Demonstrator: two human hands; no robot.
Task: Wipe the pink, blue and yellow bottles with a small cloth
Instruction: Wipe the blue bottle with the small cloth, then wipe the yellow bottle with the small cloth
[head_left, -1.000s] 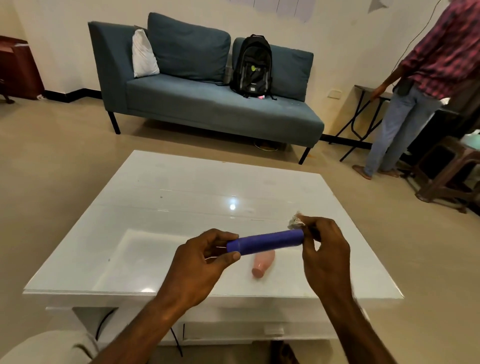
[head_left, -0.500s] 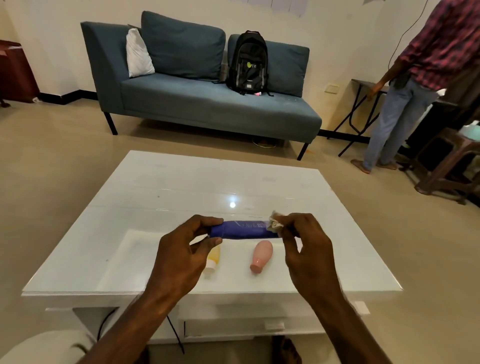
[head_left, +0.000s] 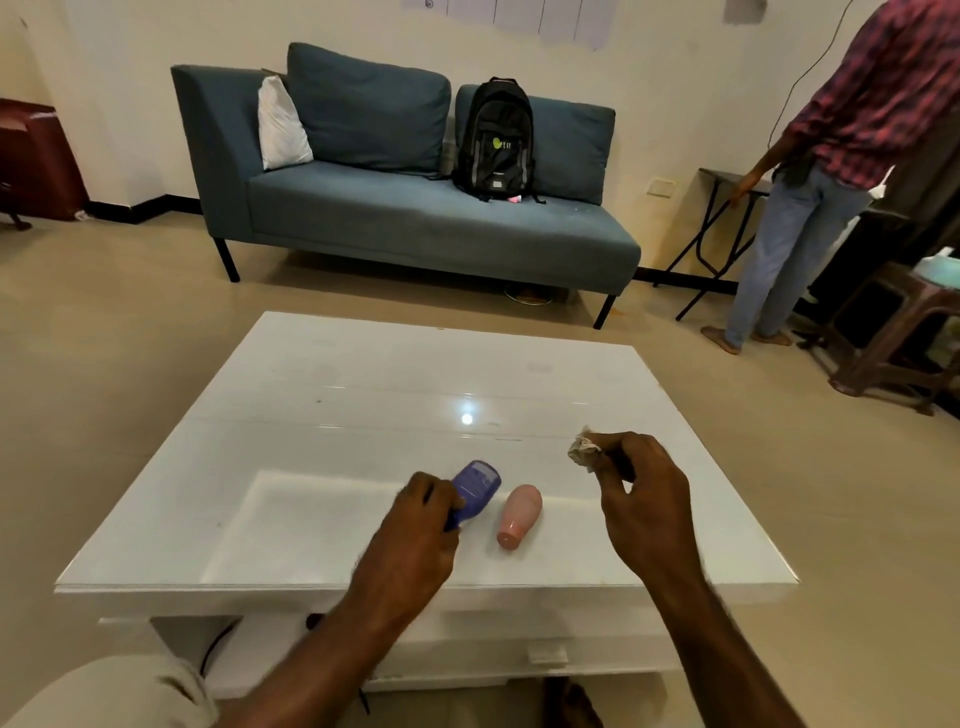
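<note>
glossy white table (head_left: 363, 395), smooth plastic blue bottle (head_left: 475, 486), matt pink bottle (head_left: 519, 512), crumpled cloth (head_left: 584, 449), fabric sofa (head_left: 415, 218)

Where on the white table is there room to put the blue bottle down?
The table is bare across its whole far half, toward the sofa, and along its left side. The right part beyond the right hand holding the cloth is bare too. It is crowded only near the front middle, where the left hand grips the blue bottle beside the pink bottle.

My left hand (head_left: 415, 525) grips the blue bottle (head_left: 475, 491) over the white table (head_left: 363, 395). My right hand (head_left: 644, 499) pinches the small cloth (head_left: 584, 449). The pink bottle (head_left: 519, 514) lies between them.
</note>
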